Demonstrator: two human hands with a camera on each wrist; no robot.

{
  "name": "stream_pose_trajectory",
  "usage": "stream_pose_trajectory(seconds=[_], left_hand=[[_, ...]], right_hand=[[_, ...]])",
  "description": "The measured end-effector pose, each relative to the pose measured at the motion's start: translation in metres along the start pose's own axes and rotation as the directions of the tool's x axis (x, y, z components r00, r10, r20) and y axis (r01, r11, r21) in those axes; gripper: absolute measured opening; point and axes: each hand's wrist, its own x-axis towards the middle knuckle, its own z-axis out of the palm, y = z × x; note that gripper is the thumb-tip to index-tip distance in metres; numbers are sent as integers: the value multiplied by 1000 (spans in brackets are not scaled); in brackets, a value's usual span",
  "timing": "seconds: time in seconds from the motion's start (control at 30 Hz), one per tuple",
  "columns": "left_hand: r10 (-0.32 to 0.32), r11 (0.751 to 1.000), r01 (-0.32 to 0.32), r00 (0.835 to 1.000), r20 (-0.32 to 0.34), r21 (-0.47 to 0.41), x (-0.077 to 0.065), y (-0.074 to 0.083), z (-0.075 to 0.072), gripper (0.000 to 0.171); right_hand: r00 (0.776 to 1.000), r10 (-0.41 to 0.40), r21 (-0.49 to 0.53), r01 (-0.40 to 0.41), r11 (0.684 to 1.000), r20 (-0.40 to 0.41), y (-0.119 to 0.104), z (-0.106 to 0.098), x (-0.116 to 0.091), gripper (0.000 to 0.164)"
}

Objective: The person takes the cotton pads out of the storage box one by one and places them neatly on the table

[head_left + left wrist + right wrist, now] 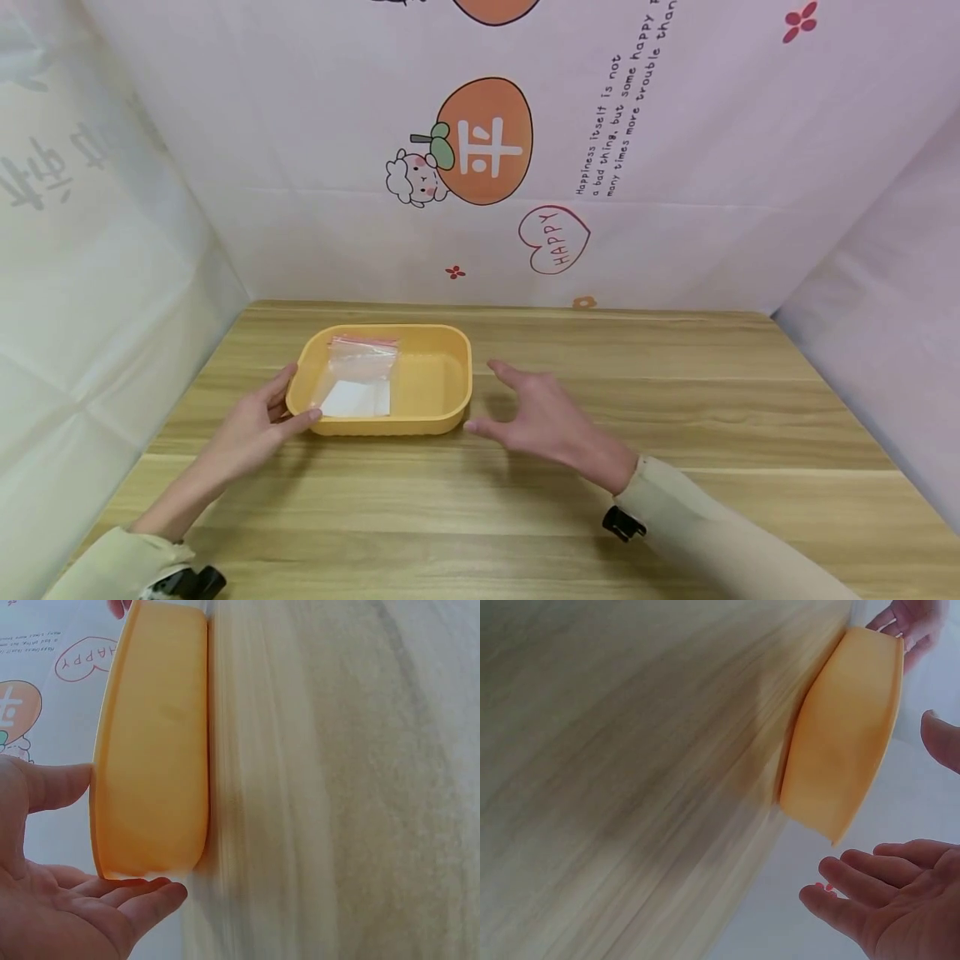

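A shallow yellow plastic basket (431, 387) with rounded corners stands on the table. Inside, at its left part, lie a clear zip bag (360, 360) with a red seal strip and a white piece (356, 400), seemingly paper, at the front. My left hand (251, 425) holds the basket's left front corner, thumb at the front rim and fingers along the left end; the left wrist view shows thumb and fingers (154, 907) at the basket wall. Just off the right end, my right hand (543, 417) is spread with thumb and fingers apart, holding nothing.
The wood-grain table (637, 367) runs back to a white printed cloth (337, 233) hanging behind it. More white cloth (75, 333) hangs along the left side and the right side. Each sleeve (697, 508) has a black wrist device (622, 523) at the cuff.
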Motion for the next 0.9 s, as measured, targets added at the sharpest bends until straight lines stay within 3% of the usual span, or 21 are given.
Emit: stream_pose_trajectory(seconds=[0.33, 0.9], left_hand=[[17, 999, -17, 1000, -11, -27, 0, 1, 3, 88], [-1, 998, 1, 1000, -5, -67, 3, 12, 18, 90]], right_hand=[[1000, 5, 15, -6, 1000, 31, 1, 2, 1, 97], [999, -41, 2, 41, 999, -10, 8, -4, -5, 92]])
